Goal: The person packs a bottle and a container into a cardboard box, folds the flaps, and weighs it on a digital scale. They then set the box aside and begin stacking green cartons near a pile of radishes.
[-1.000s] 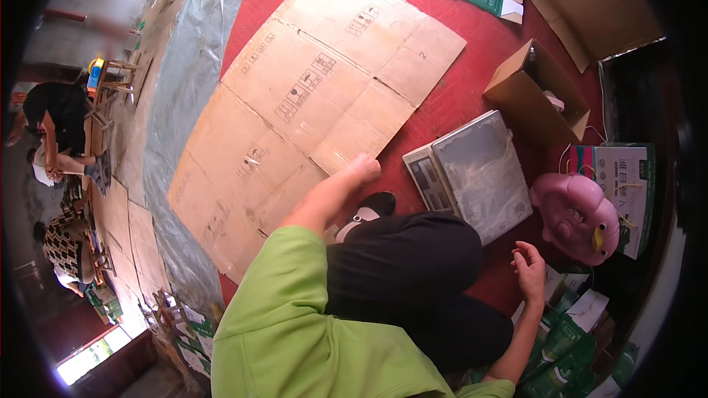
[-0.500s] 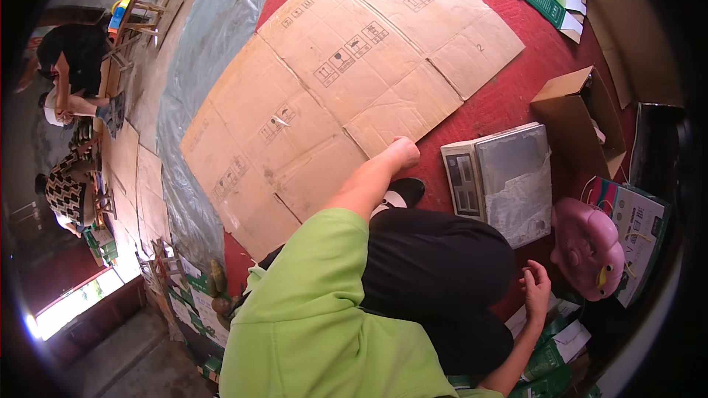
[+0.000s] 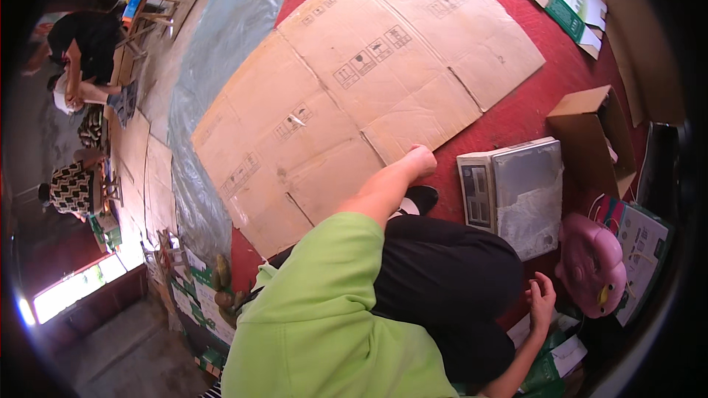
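A large flattened cardboard sheet (image 3: 346,88) with printed handling symbols and fold lines lies on the red floor ahead of me. My left hand (image 3: 422,162) is closed in a fist at the sheet's near right edge; its fingers are turned from view, so anything in them is hidden. Lower right, beside my knee, my right hand (image 3: 542,301) is off the floor with its fingers loosely bent and apart, holding nothing I can see. It is nearest to a pink plastic duck-like thing (image 3: 590,265). Just beyond my knees stands a flat-topped weighing scale (image 3: 525,195) with a worn plate.
An open brown carton (image 3: 582,121) stands behind the scale. Flattened green-and-white boxes (image 3: 568,0) lie at the far right, with another printed box (image 3: 643,239) beside the pink thing. Clear plastic sheeting (image 3: 203,96) borders the cardboard. Two people (image 3: 77,188) sit at the left.
The whole view has shifted slightly, so the scene sits a little further right and lower. Both hands keep about the same poses and places beside the cardboard and the pink thing.
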The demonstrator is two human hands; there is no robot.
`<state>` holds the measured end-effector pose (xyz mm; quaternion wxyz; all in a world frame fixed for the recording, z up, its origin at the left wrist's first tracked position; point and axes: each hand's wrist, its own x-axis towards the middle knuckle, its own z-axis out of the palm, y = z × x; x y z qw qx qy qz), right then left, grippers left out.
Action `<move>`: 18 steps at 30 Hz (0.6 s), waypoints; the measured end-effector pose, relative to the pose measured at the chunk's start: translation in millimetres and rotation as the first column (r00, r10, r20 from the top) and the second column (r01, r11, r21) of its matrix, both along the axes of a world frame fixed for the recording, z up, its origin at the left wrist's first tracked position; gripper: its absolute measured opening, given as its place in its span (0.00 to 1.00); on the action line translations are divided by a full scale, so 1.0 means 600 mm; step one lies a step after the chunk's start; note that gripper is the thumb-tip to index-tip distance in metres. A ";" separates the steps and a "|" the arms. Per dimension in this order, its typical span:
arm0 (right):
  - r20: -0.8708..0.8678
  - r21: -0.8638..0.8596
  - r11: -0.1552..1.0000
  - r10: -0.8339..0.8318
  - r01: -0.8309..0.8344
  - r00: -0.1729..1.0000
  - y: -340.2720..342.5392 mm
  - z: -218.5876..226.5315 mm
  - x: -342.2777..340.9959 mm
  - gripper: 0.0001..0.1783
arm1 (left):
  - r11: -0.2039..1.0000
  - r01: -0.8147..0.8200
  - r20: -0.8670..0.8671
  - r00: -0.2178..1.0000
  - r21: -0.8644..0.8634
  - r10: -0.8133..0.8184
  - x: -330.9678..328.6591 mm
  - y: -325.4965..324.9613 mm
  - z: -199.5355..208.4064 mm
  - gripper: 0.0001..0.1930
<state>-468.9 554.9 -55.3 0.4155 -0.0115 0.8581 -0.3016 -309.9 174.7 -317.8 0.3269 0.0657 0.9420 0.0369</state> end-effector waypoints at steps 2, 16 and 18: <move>-0.016 0.020 1.000 0.008 -0.008 1.000 0.002 0.001 -0.002 0.15 | 0.999 0.044 0.037 0.998 -0.001 -0.044 -0.008 0.003 0.008 0.10; -0.101 -0.016 1.000 -0.026 0.025 0.995 0.009 0.019 0.006 0.14 | 0.941 -0.246 0.023 0.969 0.234 0.248 0.038 -0.023 0.072 0.14; -0.097 -0.070 0.998 -0.014 0.008 0.995 0.003 0.006 0.007 0.14 | 0.924 -0.265 0.002 0.961 0.276 0.275 0.090 -0.051 0.090 0.20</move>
